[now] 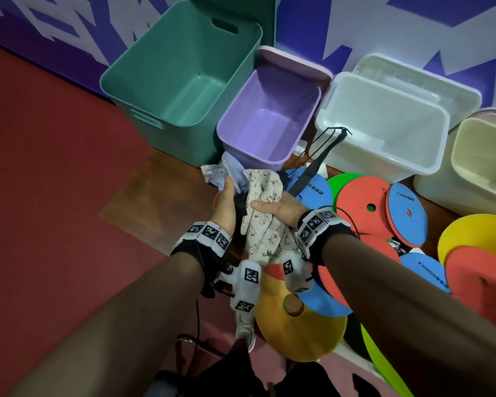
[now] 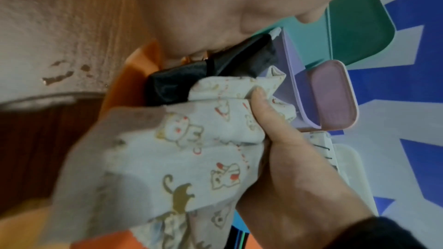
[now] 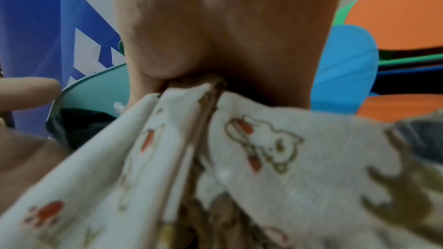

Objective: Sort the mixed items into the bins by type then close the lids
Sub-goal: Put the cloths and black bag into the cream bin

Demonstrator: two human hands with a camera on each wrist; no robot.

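A cream cat-print cloth (image 1: 262, 213) hangs between both hands, just in front of the open purple bin (image 1: 235, 121). My right hand (image 1: 278, 209) grips its upper part, with the thumb pinching a fold (image 2: 260, 99) and the palm closed over it (image 3: 227, 35). My left hand (image 1: 226, 196) holds a bundle of pale blue cloth (image 1: 229, 170) and black cloth (image 2: 182, 80) against the printed cloth. A black strap (image 1: 308, 173) with cords rises from behind my right hand toward the clear bin (image 1: 430, 167); I cannot tell whether it is held.
The row of open bins also includes a teal bin (image 1: 143, 116) at the left and a cream bin (image 1: 455, 173) at the right. Their lids stand behind them against the blue-and-white wall. Several coloured foam discs (image 1: 361, 202) lie on the floor at the right.
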